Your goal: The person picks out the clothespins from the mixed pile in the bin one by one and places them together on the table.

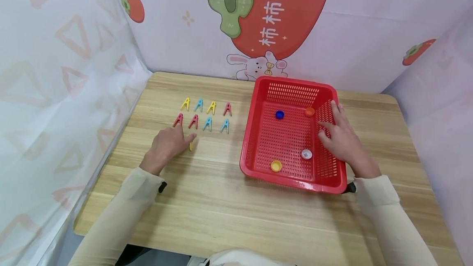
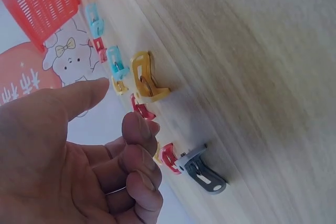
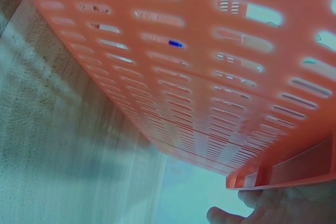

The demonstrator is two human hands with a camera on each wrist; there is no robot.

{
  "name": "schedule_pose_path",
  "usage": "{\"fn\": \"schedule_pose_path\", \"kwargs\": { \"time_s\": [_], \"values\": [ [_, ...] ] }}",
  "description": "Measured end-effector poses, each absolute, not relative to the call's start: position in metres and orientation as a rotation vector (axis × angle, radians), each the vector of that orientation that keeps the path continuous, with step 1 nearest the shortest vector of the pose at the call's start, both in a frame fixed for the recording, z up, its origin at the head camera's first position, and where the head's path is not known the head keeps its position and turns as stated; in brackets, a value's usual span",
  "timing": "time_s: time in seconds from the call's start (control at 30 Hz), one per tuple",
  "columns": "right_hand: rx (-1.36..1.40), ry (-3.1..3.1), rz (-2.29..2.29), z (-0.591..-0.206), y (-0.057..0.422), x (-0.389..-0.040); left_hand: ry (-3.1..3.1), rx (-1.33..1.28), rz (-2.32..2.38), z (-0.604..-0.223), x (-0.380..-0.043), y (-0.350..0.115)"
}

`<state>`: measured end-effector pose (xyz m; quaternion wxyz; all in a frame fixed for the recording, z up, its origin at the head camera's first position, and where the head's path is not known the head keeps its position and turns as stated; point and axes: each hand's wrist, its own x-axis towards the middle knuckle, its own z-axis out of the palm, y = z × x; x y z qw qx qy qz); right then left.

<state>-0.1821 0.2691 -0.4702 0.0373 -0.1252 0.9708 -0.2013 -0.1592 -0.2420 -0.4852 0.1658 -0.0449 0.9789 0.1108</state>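
My left hand [image 1: 168,145] hovers low over the table by rows of clothespins, its fingers loosely bent with nothing between them. Just beyond its thumb and index finger stands a yellow clothespin [image 2: 144,77]. A dark grey clothespin [image 2: 202,171] stands beside its other fingers; the hand hides it in the head view. Farther off are a red clothespin [image 1: 194,121] and a blue clothespin [image 1: 207,124], among several others. My right hand [image 1: 343,141] holds the right rim of a red plastic basket [image 1: 246,143], fingers on both sides of it.
Inside the basket lie a blue cap [image 1: 279,115], an orange cap [image 1: 309,112], a white cap [image 1: 306,154] and a yellow cap [image 1: 276,166]. Printed cloth [image 1: 177,44] hangs behind the wooden table [image 1: 214,212] and along its sides.
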Motion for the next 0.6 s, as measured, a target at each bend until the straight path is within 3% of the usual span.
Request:
{"fn": "schedule_pose_path", "kwargs": {
  "time_s": [0.6],
  "values": [
    [-0.382, 3.043, -0.592, -0.470, 0.272, -0.186, 2.872, -0.003, 0.340, -0.477, -0.176, -0.232]
  ]
}}
